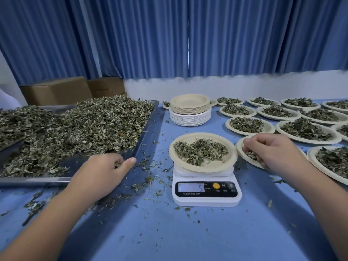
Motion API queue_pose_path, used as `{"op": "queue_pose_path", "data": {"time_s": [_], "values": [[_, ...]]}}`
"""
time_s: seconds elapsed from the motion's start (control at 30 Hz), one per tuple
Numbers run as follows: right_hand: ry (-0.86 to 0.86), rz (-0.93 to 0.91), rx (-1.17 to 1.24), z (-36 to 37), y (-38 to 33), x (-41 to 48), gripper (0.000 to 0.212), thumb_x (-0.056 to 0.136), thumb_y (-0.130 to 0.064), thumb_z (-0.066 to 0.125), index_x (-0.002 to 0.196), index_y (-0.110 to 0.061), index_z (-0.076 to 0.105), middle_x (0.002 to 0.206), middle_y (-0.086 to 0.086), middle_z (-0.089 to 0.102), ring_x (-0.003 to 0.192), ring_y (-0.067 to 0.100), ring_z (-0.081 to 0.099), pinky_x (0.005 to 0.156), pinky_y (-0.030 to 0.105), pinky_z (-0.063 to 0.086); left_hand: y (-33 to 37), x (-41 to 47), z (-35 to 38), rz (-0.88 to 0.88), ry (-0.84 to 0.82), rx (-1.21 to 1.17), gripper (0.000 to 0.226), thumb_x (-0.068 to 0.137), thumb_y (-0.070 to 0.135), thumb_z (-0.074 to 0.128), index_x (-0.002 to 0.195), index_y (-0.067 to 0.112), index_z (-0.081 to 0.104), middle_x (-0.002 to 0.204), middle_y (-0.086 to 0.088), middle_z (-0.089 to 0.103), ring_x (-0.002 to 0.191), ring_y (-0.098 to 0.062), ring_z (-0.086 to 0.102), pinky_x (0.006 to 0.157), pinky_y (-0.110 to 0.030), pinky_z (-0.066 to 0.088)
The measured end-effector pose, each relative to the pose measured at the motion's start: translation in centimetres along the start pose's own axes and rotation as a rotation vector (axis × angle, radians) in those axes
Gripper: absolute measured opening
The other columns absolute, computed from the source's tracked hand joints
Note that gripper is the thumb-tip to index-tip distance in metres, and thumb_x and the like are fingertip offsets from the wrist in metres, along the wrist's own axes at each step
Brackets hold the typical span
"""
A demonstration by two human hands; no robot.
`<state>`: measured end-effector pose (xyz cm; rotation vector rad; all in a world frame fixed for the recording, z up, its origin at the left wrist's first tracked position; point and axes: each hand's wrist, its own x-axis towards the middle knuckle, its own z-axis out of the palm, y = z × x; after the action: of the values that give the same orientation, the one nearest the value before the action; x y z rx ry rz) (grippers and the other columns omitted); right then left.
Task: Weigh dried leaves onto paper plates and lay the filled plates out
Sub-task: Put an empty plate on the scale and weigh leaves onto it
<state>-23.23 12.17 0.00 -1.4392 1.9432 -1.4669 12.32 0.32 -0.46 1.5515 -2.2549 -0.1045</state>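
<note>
Loose crumbs of leaf speckle the blue table nearest us, between our two bare forearms. Just beyond them sits a white digital scale, its display reading 5, and on its platform rests a paper plate carrying a low mound of dried leaves.

To the left of the scale, our left hand lies over the near right corner of a metal tray. Its grip is closed on a few dried leaves, the fingers curled under and the thumb pointing out along the tray's rim. To the right of the scale, our right hand hovers low over a neighbouring plate that sits just beside the scale; its grip is bunched around a pinch of dried leaves at that plate's near edge.

The tray holds a broad heap of leaves, piled highest toward its far right corner. Behind the scale stands a stack of empty plates, tan ones on top of white ones. Filled plates spread in rows across the right half of the table, close together, each with its own portion.

Farther back, two cardboard boxes sit behind the tray against a white wall, under pleated blue curtains.
</note>
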Motion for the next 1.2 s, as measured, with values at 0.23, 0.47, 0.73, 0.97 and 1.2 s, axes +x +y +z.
{"op": "queue_pose_path", "data": {"time_s": [0.23,0.47,0.73,0.97,1.2], "values": [[-0.009,-0.007,-0.001,0.2,-0.1,0.0,0.028,0.09,-0.03,0.062,0.065,-0.019,0.068,0.047,0.001,0.037,0.038,0.011,0.03,0.035,0.017,0.027,0.6,3.5,-1.1,-0.018,-0.006,-0.095,0.043,0.096,0.045,0.049,0.067,0.016,0.064,0.031,0.003,0.041,0.025,-0.006,0.029,0.03,-0.016,0.024],[0.002,-0.012,-0.005,0.2,-0.1,0.0,0.029,0.091,-0.031,0.061,0.065,-0.02,0.068,0.044,-0.002,0.036,0.036,0.011,0.027,0.034,0.016,0.025,8.5,7.2,-0.8,0.299,0.161,-0.128,0.049,0.096,0.042,0.05,0.057,0.012,0.048,0.045,0.003,0.043,0.044,-0.013,0.038,0.047,-0.027,0.035],[-0.005,-0.012,-0.019,0.2,0.0,0.0,0.028,0.09,-0.032,0.06,0.065,-0.024,0.069,0.047,0.002,0.032,0.039,0.014,0.024,0.036,0.019,0.023,15.6,8.6,1.3,0.485,-0.036,-0.257,0.043,0.097,0.05,0.045,0.072,0.017,0.055,0.066,0.002,0.055,0.061,-0.012,0.049,0.055,-0.03,0.035],[-0.002,-0.014,-0.019,0.3,-0.1,0.1,0.027,0.09,-0.032,0.061,0.065,-0.024,0.069,0.044,-0.001,0.032,0.037,0.012,0.024,0.036,0.015,0.022,14.4,8.1,2.6,0.473,-0.088,-0.418,0.055,0.099,0.056,0.029,0.105,0.013,0.063,0.106,-0.005,0.067,0.099,-0.02,0.06,0.082,-0.021,0.041],[0.0,-0.013,-0.023,0.4,-0.2,0.0,0.027,0.09,-0.033,0.061,0.065,-0.024,0.069,0.044,-0.002,0.033,0.037,0.012,0.025,0.035,0.016,0.023,9.8,9.5,1.7,0.339,0.177,-0.285,0.031,0.101,0.033,0.041,0.109,0.019,0.067,0.1,0.005,0.065,0.083,-0.013,0.057,0.067,-0.029,0.036]]}}
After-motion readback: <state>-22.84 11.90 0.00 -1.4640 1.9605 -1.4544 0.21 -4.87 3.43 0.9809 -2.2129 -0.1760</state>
